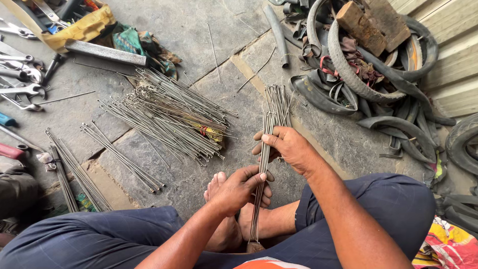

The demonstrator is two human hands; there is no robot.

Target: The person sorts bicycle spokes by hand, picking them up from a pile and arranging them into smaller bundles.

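Spoke bundle (266, 149) upright over feet, above stone floor (199, 30). Left hand (239, 189) closed around lower shafts; right hand (286, 147) wrapped near top — keep ends level, grip firm, avoid splaying. Loose spoke pile (169, 114) lies left.

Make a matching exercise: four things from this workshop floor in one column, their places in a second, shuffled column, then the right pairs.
Things:
1. bundle of spokes
2. heap of loose spokes
3. old tyres
4. spanners

Places:
A. far left edge of the floor
B. held in the left hand and right hand
C. piled at upper right, by the wall
D. spread on the stone in the middle

Pairs: 1-B, 2-D, 3-C, 4-A
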